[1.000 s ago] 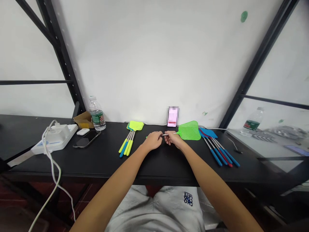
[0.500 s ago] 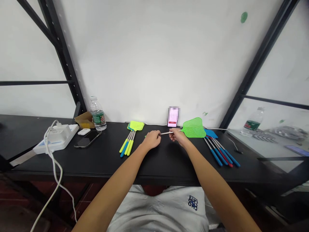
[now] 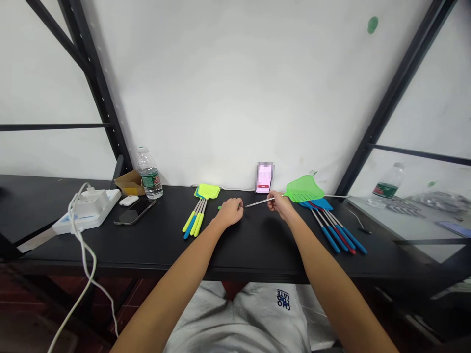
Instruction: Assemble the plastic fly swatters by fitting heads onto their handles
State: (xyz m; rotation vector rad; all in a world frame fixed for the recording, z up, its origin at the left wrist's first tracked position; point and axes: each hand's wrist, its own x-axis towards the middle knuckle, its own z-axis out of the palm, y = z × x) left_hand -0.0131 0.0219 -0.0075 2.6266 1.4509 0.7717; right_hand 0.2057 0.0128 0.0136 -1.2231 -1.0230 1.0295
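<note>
A green fly swatter [image 3: 303, 189] with a bare metal rod stretches between my two hands. My left hand [image 3: 230, 211] is closed around its handle, whose green end peeks out on the far left side. My right hand [image 3: 280, 204] pinches the rod just below the perforated green head. That head is tilted and overlaps a fanned group of fly swatters with blue heads [image 3: 324, 203], which have blue and red handles. To the left lies another group of fly swatters with yellow heads [image 3: 209, 191], with yellow and blue handles.
An upright phone [image 3: 264, 177] leans on the wall at the back. On the left are a water bottle [image 3: 150, 176], a cardboard box [image 3: 129, 183], a white earphone case [image 3: 128, 200], a dark phone [image 3: 135, 212] and a power strip [image 3: 86, 211] with cables. A black shelf post [image 3: 390, 108] stands right.
My right hand has moved right along with the swatter's head, and more metal rod shows between my hands. The green head has tilted. My left hand stays nearly in place.
</note>
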